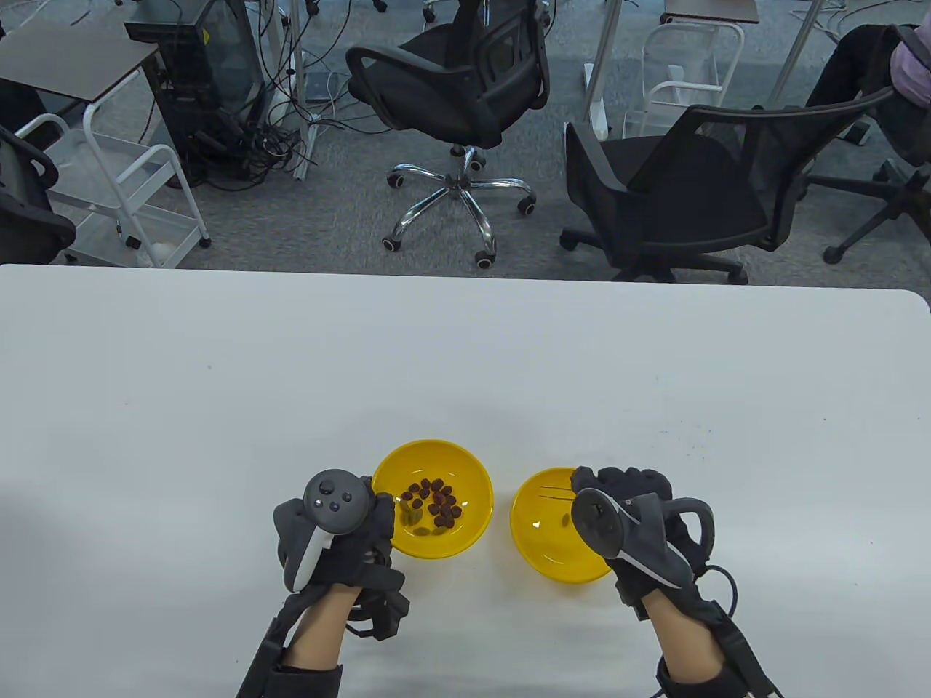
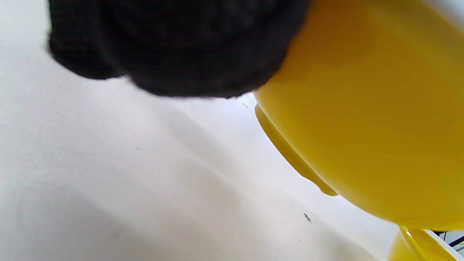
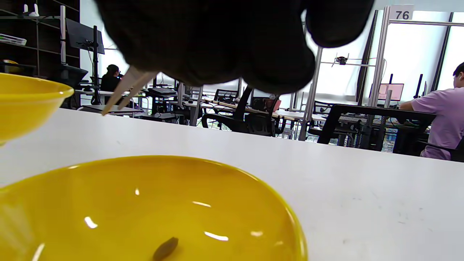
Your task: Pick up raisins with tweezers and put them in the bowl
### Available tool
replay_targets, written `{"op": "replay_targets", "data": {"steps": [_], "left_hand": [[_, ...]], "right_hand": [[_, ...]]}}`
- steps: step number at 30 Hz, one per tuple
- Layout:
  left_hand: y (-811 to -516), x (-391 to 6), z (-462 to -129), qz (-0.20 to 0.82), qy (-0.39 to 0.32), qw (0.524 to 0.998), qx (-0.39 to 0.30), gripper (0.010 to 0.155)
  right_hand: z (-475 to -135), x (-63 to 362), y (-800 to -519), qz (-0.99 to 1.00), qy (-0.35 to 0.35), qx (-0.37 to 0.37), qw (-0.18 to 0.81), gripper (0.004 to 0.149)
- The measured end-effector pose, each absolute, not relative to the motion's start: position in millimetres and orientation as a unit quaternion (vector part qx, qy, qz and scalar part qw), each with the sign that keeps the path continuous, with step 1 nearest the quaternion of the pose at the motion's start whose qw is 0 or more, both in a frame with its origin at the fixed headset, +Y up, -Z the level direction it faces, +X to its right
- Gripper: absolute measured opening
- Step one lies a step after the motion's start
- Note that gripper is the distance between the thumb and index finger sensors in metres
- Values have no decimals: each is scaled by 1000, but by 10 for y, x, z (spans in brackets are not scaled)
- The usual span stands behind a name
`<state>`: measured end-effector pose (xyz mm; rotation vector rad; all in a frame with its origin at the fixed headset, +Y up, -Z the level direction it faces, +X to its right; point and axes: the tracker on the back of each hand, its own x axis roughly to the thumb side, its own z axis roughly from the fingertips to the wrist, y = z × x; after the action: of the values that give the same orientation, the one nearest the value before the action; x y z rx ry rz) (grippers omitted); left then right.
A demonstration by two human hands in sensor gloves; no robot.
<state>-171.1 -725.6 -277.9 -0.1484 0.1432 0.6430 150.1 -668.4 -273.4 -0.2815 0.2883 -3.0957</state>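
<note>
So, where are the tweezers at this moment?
The tweezers are in the right hand, their thin tips reaching left over the right yellow bowl, above its single raisin. In the right wrist view they stick out under the gloved fingers.

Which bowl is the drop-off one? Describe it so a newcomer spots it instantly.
On the white table, near its front edge, two yellow bowls sit side by side between the gloved hands. The drop-off bowl is the one under the right hand, which holds the tweezers. It holds a single raisin, whereas the other bowl holds a pile.
</note>
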Motion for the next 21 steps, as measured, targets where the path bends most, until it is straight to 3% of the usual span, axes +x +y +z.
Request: {"op": "replay_targets", "data": {"steps": [8, 21], "left_hand": [[-7256, -1708, -2778, 318, 67, 943, -72, 52], [-7259, -1714, -2777, 322, 63, 942, -69, 52]], "right_hand": [[-2744, 1276, -6595, -987, 95, -122, -35, 49], [-2736, 726, -6608, -980, 80, -183, -11, 49]]}}
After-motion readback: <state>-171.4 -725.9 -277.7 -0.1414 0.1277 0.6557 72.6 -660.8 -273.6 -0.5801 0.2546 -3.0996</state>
